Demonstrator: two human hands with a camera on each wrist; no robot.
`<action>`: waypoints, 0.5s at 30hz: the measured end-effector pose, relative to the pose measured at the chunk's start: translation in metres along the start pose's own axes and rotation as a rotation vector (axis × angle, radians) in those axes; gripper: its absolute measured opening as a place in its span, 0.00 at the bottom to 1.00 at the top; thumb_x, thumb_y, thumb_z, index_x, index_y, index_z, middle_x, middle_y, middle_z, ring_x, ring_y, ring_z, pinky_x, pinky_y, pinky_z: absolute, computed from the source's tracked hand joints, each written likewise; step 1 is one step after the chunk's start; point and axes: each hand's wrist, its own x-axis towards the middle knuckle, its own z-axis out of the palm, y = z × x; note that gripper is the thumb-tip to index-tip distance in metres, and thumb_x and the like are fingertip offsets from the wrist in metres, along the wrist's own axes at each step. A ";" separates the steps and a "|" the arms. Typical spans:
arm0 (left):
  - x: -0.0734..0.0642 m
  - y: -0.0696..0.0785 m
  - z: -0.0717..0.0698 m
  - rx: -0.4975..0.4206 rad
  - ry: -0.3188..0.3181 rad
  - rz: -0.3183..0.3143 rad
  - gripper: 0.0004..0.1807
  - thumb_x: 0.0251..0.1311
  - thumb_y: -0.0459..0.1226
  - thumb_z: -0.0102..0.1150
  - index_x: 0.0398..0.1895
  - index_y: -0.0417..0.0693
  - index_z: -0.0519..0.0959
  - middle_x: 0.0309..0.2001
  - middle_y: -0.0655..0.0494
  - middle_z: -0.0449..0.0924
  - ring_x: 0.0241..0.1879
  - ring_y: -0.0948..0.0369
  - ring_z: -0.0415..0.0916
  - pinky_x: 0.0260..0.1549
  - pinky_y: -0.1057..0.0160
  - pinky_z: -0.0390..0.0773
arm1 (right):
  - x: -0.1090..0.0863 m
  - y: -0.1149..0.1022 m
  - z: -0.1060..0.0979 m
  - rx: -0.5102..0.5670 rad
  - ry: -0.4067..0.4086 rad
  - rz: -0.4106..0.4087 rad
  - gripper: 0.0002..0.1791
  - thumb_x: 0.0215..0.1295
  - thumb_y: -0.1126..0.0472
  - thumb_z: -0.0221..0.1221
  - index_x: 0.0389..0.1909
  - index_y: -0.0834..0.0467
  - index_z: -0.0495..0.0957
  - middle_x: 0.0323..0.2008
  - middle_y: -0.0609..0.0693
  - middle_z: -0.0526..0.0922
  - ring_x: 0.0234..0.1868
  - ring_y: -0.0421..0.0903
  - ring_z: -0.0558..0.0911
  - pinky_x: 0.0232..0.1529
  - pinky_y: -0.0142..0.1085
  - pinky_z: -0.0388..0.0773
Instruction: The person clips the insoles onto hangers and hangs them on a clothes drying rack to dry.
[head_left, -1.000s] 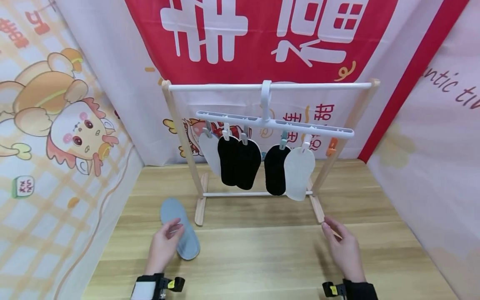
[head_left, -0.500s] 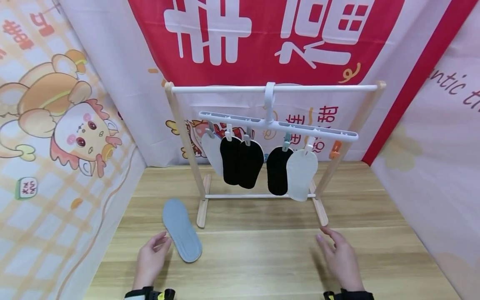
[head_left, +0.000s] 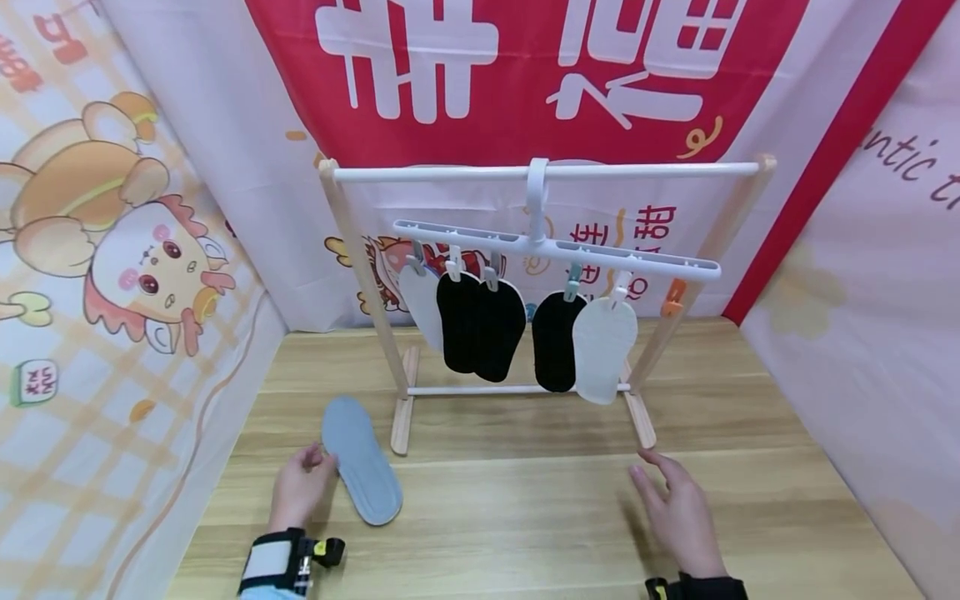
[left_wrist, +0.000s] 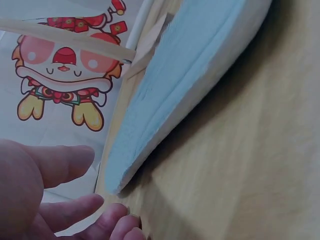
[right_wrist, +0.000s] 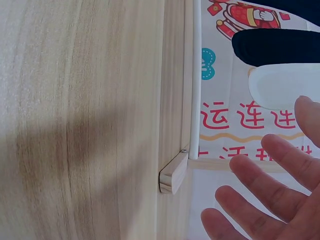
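Observation:
A light blue insole (head_left: 362, 462) with a pale edge lies on the wooden tabletop, left of the rack. My left hand (head_left: 300, 485) is at the insole's left side, fingertips right by its edge. In the left wrist view, the thumb (left_wrist: 67, 162) and the fingers (left_wrist: 107, 217) stand apart near the insole's tip (left_wrist: 125, 167), with nothing between them. On the other side, my right hand (head_left: 681, 512) hovers with spread fingers in front of the rack's right foot (head_left: 641, 421), holding nothing; the right wrist view shows the fingers (right_wrist: 270, 190) loosely extended.
A wooden rack with a white top bar (head_left: 435, 174) stands at the back. From it hangs a white clip hanger (head_left: 558, 248), tilted down rightward. Its clips hold several insoles, black (head_left: 498, 333) and white (head_left: 604, 350). An orange clip (head_left: 673, 297) at the right end holds nothing. Printed cloth walls surround the table.
My left hand has moved from over the blue insole to its left side, then slightly forward. The right hand has drawn back a little from the rack's foot.

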 end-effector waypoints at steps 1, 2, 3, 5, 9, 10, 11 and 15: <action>0.005 0.001 -0.001 0.014 -0.009 -0.005 0.35 0.72 0.47 0.52 0.71 0.29 0.59 0.62 0.30 0.67 0.63 0.37 0.64 0.61 0.40 0.65 | 0.000 0.000 0.000 0.001 0.003 -0.005 0.21 0.73 0.53 0.58 0.60 0.62 0.76 0.58 0.66 0.77 0.59 0.66 0.75 0.54 0.62 0.73; 0.010 0.002 -0.002 0.031 -0.013 -0.004 0.37 0.71 0.48 0.52 0.71 0.29 0.59 0.62 0.29 0.67 0.62 0.37 0.64 0.61 0.40 0.65 | 0.001 0.000 0.000 0.000 0.007 -0.008 0.21 0.73 0.54 0.58 0.60 0.62 0.76 0.58 0.66 0.77 0.58 0.66 0.75 0.53 0.62 0.73; 0.014 0.003 -0.003 0.050 -0.018 -0.006 0.37 0.71 0.48 0.52 0.71 0.28 0.58 0.62 0.30 0.67 0.62 0.37 0.64 0.61 0.41 0.65 | 0.001 0.000 0.000 -0.002 0.008 -0.010 0.21 0.72 0.54 0.58 0.59 0.62 0.76 0.57 0.66 0.77 0.58 0.66 0.75 0.53 0.62 0.73; 0.022 0.006 -0.003 0.087 -0.033 0.004 0.39 0.71 0.48 0.53 0.71 0.26 0.57 0.62 0.29 0.66 0.61 0.37 0.65 0.59 0.41 0.67 | 0.002 0.001 -0.001 -0.005 0.013 -0.013 0.21 0.72 0.54 0.59 0.59 0.63 0.76 0.57 0.66 0.78 0.58 0.65 0.75 0.53 0.61 0.74; 0.036 0.011 -0.004 0.165 -0.051 0.042 0.41 0.69 0.48 0.56 0.69 0.23 0.57 0.61 0.24 0.66 0.60 0.35 0.66 0.58 0.40 0.69 | 0.005 0.001 0.000 -0.016 0.021 -0.030 0.21 0.72 0.54 0.59 0.58 0.63 0.77 0.56 0.65 0.79 0.57 0.65 0.76 0.53 0.61 0.73; 0.038 0.012 -0.003 0.179 -0.053 0.047 0.42 0.68 0.48 0.57 0.69 0.22 0.57 0.61 0.23 0.66 0.60 0.34 0.66 0.57 0.39 0.69 | 0.006 0.001 0.001 -0.020 0.019 -0.034 0.21 0.72 0.54 0.59 0.58 0.64 0.77 0.55 0.65 0.79 0.57 0.65 0.76 0.53 0.61 0.73; 0.041 0.012 -0.003 0.194 -0.052 0.054 0.42 0.67 0.48 0.58 0.69 0.22 0.58 0.61 0.22 0.66 0.60 0.33 0.66 0.57 0.38 0.69 | 0.008 0.002 0.001 -0.024 0.015 -0.036 0.21 0.72 0.54 0.59 0.58 0.64 0.77 0.55 0.66 0.79 0.57 0.65 0.76 0.54 0.61 0.72; 0.046 0.016 0.001 0.225 -0.029 0.054 0.42 0.63 0.43 0.63 0.68 0.21 0.58 0.61 0.20 0.65 0.59 0.31 0.67 0.57 0.38 0.69 | 0.014 0.004 0.004 -0.039 -0.013 -0.033 0.23 0.73 0.52 0.58 0.58 0.65 0.77 0.56 0.66 0.78 0.59 0.66 0.75 0.57 0.59 0.69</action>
